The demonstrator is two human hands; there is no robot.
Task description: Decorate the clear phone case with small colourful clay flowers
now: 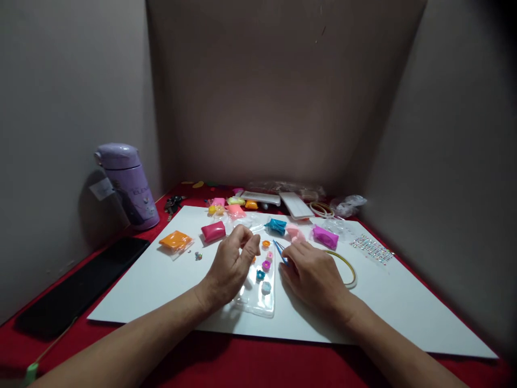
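My left hand (233,262) hovers over a clear plastic sheet (262,300), its fingertips pinched together on something too small to make out. My right hand (311,272) rests on the white board (161,277) beside the sheet, closed round blue tweezers (279,251) whose tips point up and left. On the sheet lie several small clay flowers (265,264) in orange, pink, blue and white.
Clay packets lie beyond the hands: orange (175,240), pink (213,231), blue (276,226), magenta (325,236). A thin hoop (350,268) lies by my right hand, a rhinestone sticker sheet (371,249) to the right. A purple flask (129,184) and a dark phone (81,285) sit left.
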